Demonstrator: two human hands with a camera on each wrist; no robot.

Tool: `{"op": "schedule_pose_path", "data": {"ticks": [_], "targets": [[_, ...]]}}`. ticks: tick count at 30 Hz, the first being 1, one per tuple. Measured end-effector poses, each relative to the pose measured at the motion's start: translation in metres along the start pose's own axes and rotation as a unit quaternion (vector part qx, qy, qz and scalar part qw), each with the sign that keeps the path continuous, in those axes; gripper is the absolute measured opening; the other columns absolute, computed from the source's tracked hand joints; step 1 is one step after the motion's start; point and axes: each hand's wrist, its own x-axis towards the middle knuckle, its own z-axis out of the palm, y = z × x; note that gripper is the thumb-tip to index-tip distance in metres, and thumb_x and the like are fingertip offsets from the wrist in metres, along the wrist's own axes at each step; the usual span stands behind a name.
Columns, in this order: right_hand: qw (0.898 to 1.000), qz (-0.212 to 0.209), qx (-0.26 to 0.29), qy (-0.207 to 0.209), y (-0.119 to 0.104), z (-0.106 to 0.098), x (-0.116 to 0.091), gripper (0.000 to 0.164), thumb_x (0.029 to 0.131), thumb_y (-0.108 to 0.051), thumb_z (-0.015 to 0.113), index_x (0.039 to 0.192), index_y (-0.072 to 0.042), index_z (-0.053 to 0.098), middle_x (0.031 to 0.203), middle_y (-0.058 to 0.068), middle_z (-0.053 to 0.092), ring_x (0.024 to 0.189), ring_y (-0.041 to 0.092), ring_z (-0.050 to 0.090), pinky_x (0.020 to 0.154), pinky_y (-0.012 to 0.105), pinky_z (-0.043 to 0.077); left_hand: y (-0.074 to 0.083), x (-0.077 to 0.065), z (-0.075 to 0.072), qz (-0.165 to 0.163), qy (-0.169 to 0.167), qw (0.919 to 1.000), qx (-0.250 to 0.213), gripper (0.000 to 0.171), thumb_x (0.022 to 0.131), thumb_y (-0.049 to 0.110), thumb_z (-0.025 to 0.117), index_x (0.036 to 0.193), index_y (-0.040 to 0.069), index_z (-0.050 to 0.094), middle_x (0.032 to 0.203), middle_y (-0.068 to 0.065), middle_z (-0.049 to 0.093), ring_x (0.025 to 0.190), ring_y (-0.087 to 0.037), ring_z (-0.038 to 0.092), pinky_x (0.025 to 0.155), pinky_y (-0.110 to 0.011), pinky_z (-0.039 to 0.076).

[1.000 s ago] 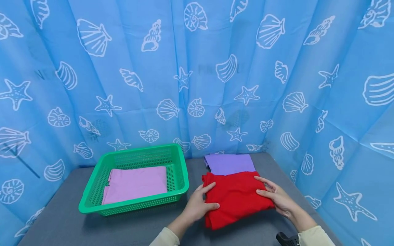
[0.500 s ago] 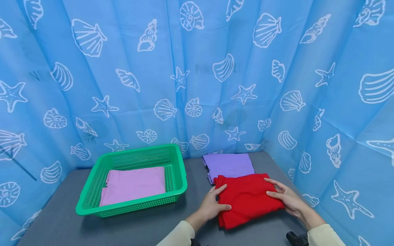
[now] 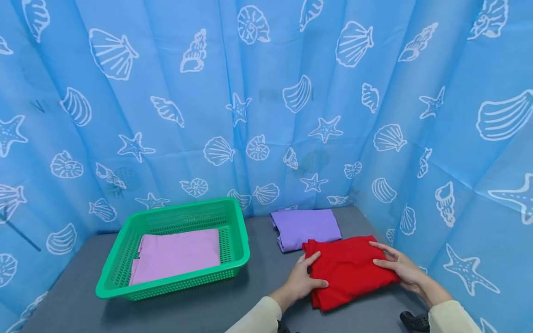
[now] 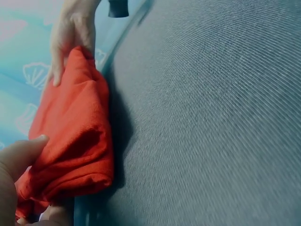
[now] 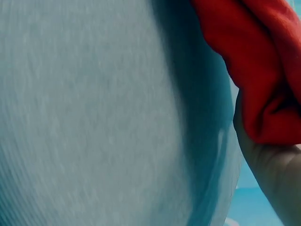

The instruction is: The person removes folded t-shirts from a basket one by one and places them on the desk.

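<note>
A folded red cloth (image 3: pixel 350 273) is held between both hands at the right front of the table, in the head view. My left hand (image 3: pixel 300 281) grips its left edge, thumb on top and other fingers partly hidden beneath. At the opposite edge my right hand (image 3: pixel 401 269) holds it, thumb and fingertips over the top. The left wrist view shows the red cloth (image 4: pixel 70 127) with its layered fold near the left thumb and a shadow beside it on the table. Seen from the right wrist, the cloth's underside (image 5: pixel 258 70) rests against the right hand (image 5: pixel 277 172).
Just behind the red cloth lies a folded purple cloth (image 3: pixel 306 226). A green plastic basket (image 3: pixel 183 279) stands on the left of the grey table (image 3: pixel 266 259), with a folded pink cloth (image 3: pixel 176 254) inside. A blue shell-patterned curtain (image 3: pixel 250 115) borders the back and sides.
Both hands have carried the red cloth to the right, so it covers less of the purple cloth than before. Their grip looks the same. The head view has swung slightly right.
</note>
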Motion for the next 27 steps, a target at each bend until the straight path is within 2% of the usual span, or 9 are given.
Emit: {"op": "schedule_pose_path", "data": {"ticks": [3, 6, 9, 18, 23, 27], "targets": [[1.000, 0.013, -0.006, 0.011, -0.001, -0.007, 0.000, 0.053, 0.100, -0.021, 0.055, 0.150, -0.032, 0.040, 0.156, 0.029, 0.015, 0.118, 0.016, 0.047, 0.088, 0.034, 0.056, 0.003, 0.004, 0.006, -0.001, -0.002, 1.0000, -0.001, 0.076, 0.077, 0.006, 0.082, 0.145, 0.017, 0.051, 0.147, -0.013, 0.040, 0.129, -0.032, 0.045, 0.090, -0.043, 0.056], [1.000, 0.026, -0.005, 0.013, -0.001, -0.013, -0.002, 0.060, 0.100, -0.022, 0.055, 0.155, -0.029, 0.031, 0.158, 0.031, 0.002, 0.131, 0.035, 0.032, 0.089, 0.034, 0.055, 0.009, 0.009, 0.011, -0.002, -0.003, 1.0000, 0.005, 0.077, 0.076, 0.007, 0.083, 0.146, 0.019, 0.050, 0.149, -0.012, 0.038, 0.131, -0.032, 0.043, 0.091, -0.043, 0.055], [0.999, 0.033, -0.003, 0.018, -0.001, -0.019, -0.004, 0.064, 0.101, -0.022, 0.054, 0.157, -0.028, 0.024, 0.158, 0.031, -0.002, 0.137, 0.048, 0.016, 0.089, 0.034, 0.055, 0.013, 0.013, 0.018, -0.005, 0.000, 0.9999, 0.014, 0.078, 0.076, 0.009, 0.083, 0.145, 0.022, 0.050, 0.150, -0.010, 0.038, 0.132, -0.031, 0.042, 0.090, -0.044, 0.056], [0.998, 0.048, 0.000, 0.027, 0.008, -0.035, -0.010, 0.056, 0.102, -0.022, 0.053, 0.150, -0.044, 0.035, 0.158, 0.031, -0.006, 0.138, 0.051, 0.007, 0.089, 0.031, 0.054, 0.014, 0.018, 0.040, -0.029, 0.014, 0.9993, 0.020, 0.077, 0.074, 0.006, 0.084, 0.143, 0.024, 0.054, 0.142, -0.004, 0.045, 0.128, -0.027, 0.046, 0.088, -0.042, 0.057], [0.998, 0.058, 0.001, 0.032, 0.007, -0.043, -0.009, 0.058, 0.102, -0.024, 0.053, 0.151, -0.044, 0.030, 0.158, 0.031, -0.007, 0.138, 0.051, 0.008, 0.090, 0.036, 0.054, 0.015, 0.024, 0.045, -0.031, 0.014, 0.9994, 0.010, 0.077, 0.074, 0.007, 0.084, 0.143, 0.026, 0.053, 0.144, -0.001, 0.044, 0.129, -0.025, 0.045, 0.089, -0.042, 0.056], [0.997, 0.060, -0.014, 0.040, 0.006, -0.047, -0.007, 0.065, 0.101, -0.025, 0.055, 0.156, -0.037, 0.024, 0.157, 0.032, -0.007, 0.138, 0.053, 0.008, 0.092, 0.038, 0.054, 0.014, 0.028, 0.049, -0.028, 0.020, 0.9994, -0.001, 0.078, 0.073, 0.005, 0.084, 0.143, 0.024, 0.054, 0.143, -0.001, 0.045, 0.129, -0.025, 0.045, 0.088, -0.043, 0.056]]}}
